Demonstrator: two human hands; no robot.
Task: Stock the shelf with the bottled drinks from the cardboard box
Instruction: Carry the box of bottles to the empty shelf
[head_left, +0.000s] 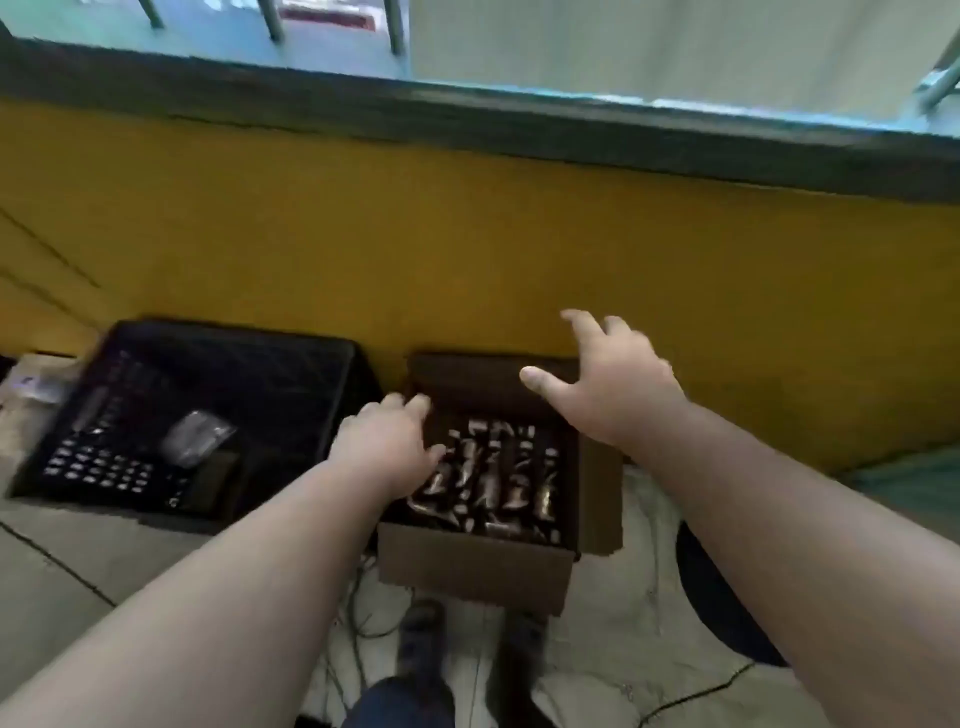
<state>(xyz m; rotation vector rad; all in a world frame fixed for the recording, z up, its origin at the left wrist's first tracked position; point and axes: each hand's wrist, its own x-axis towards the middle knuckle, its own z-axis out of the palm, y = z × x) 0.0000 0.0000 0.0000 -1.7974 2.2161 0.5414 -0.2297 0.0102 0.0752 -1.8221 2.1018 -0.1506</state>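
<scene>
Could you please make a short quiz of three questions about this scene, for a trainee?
1. True or false: the right hand holds a bottle.
2. Which container has the bottles? A) black crate B) cardboard box
3. Fill in: the left hand is at the box's ___ edge.

Key: 1 false, it is open and empty above the box. 2 B. 3 left.

boxes: 1 (470, 569) | bottles (493, 478): many, blurred, count unclear | crates: 1 (332, 415) | clear packets in crate: 1 (195, 441) | hands: 2, left (387, 449), right (608, 389) | shoes: 2 (423, 631)
</scene>
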